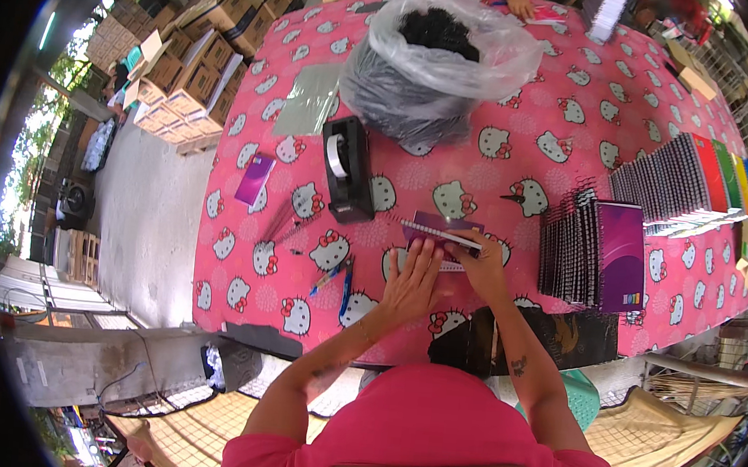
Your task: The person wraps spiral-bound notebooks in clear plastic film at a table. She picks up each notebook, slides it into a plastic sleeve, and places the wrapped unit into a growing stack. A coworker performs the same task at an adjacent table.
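A purple-covered spiral notebook [448,228] lies in front of me, its bound edge and white pages partly under my hands. My left hand [414,278] rests flat on it, fingers stretched toward the coil. At the notebook's right end my right hand [486,266] is closed, thumb and fingers pinching its edge. A small dark bit shows by those fingertips; I cannot make out what it is. To the left stands a black tape dispenser [348,171]. Nearer me lie a blue pen [347,288] and a cutter-like tool [327,279]. Thin loose coils [286,220] lie beside a small purple card [255,179].
Stacked purple notebooks [576,252] stand to the right, with more notebooks in several colours [685,181] behind. A clear plastic bag of black coils [437,73] sits at the far middle. Another person's hand [520,5] is at the far edge. Cartons [199,74] are piled on the left floor.
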A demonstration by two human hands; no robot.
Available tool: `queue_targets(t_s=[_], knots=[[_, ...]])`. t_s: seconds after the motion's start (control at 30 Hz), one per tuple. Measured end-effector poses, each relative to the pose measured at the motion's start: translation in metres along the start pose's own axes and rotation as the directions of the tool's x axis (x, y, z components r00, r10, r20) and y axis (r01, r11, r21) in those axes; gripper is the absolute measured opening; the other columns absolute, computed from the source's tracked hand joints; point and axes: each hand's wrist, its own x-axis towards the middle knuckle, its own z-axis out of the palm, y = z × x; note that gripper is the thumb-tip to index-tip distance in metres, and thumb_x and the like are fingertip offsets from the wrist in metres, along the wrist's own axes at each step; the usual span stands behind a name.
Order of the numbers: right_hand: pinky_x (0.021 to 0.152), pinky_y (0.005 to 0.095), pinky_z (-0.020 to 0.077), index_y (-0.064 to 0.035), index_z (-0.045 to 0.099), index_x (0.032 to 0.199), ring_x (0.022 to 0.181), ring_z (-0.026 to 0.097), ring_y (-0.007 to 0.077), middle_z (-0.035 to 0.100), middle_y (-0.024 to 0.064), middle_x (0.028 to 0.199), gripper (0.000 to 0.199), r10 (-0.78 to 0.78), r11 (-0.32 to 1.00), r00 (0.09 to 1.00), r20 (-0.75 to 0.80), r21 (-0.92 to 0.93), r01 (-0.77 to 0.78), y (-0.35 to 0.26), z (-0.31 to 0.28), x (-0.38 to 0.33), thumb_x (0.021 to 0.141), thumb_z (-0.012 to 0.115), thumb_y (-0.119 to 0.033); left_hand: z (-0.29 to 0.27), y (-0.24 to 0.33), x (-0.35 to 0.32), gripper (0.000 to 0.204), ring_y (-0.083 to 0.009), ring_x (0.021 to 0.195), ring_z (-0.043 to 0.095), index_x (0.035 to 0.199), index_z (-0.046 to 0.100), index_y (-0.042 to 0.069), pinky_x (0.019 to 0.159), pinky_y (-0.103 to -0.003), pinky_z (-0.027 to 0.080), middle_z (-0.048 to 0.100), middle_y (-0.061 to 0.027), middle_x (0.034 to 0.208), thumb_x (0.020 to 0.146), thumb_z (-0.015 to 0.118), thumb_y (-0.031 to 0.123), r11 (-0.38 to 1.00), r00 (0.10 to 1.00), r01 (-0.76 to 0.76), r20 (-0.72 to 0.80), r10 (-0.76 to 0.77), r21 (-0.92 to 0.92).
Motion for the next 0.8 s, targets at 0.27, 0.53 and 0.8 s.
queue_targets(t_s=[0.27,0.53,0.8], knots=[[0.067,0.0218,0.0481,0.0000,0.069,0.111,0.075,0.059,0.0051,0.069,0.0006,0.086,0.024,-0.025,1.000,0.996,0.082,0.000,0.025,0.008,-0.008,0.011,0.088,0.071,-0.001,-0.063,-0.032,0.063,0.075,-0.0379,0.143,0.032,0.148,0.038,0.004,0.114,-0.065,0.013,0.036,-0.0216,0.152,0.093,0.054,0.052,0.993,0.951,-0.076,0.292,0.100,-0.091],[0.081,0.0260,0.0532,0.0016,0.067,0.115,0.089,0.066,0.0113,0.072,0.0058,0.100,0.031,-0.003,0.991,0.997,0.074,0.135,-0.007,0.020,-0.004,0.004,0.085,0.066,0.006,-0.019,0.000,0.047,0.085,-0.0417,0.148,0.022,0.147,0.035,-0.005,0.114,-0.069,0.006,0.030,-0.0266,0.155,0.091,0.054,0.056,1.000,0.997,-0.020,-0.078,0.022,0.020],[0.080,0.0255,0.0537,0.0038,0.067,0.117,0.091,0.063,0.0084,0.072,0.0062,0.099,0.031,-0.074,0.991,0.989,0.127,-0.103,0.088,0.012,-0.007,0.009,0.087,0.060,0.010,-0.012,0.013,0.027,0.081,-0.0373,0.148,0.025,0.148,0.036,-0.003,0.115,-0.067,0.013,0.031,-0.0236,0.156,0.093,0.051,0.055,0.997,0.995,-0.075,-0.070,0.074,-0.003]])
